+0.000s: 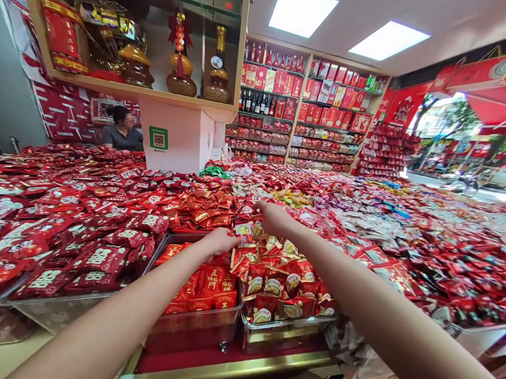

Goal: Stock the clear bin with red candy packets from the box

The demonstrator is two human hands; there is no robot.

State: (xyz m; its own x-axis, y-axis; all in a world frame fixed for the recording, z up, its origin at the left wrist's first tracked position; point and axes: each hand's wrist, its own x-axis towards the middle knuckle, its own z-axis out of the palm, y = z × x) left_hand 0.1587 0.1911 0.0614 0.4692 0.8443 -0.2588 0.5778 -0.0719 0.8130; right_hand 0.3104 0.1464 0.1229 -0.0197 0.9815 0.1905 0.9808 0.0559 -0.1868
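My left hand (221,242) is closed, its thumb and fingertips at the edge of a small red-and-white candy packet (244,231). Beneath it lies a clear bin of red candy packets with gold lettering (212,282). Beyond and to the right, my right hand (272,218) reaches over the candy with a finger stretched out to the left. Its other fingers are mostly hidden, and I see nothing held in it. Below that hand is a bin of red durian candy packets (275,283) with pale round pictures.
Loose candy packets (96,259) spread widely on both sides in clear bins. A white pillar with a QR sign (158,138) stands behind, under a shelf of gourd-shaped bottles (182,69). A person (124,129) sits at the back left. Stocked shelves (302,109) line the far wall.
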